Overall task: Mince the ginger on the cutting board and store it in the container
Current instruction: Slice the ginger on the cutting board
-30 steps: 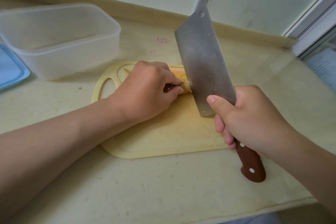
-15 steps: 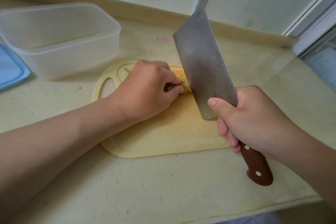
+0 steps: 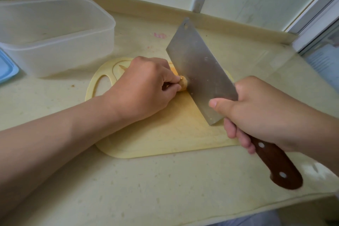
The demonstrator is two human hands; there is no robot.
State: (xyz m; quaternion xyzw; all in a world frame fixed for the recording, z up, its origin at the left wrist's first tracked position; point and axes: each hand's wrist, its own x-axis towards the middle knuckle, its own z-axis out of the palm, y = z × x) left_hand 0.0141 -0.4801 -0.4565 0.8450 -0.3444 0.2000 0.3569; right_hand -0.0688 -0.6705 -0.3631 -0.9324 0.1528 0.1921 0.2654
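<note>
One piece of ginger (image 3: 184,84) lies on the single pale yellow cutting board (image 3: 165,134). It is a tan, knobbly stub, mostly hidden under the left hand (image 3: 145,86), whose curled fingers pinch it. Its exposed end touches the one cleaver (image 3: 200,71). The right hand (image 3: 260,112) has its fingers wrapped round the brown riveted handle, thumb on the blade. One translucent container (image 3: 55,42) and one blue lid (image 3: 6,68) sit on the surface (image 3: 165,180), left.

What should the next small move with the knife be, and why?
Probably press the knife down through the ginger. The right hand holds its edge against the ginger tip that sticks out of the left hand, which pins the ginger on the cutting board.
</note>
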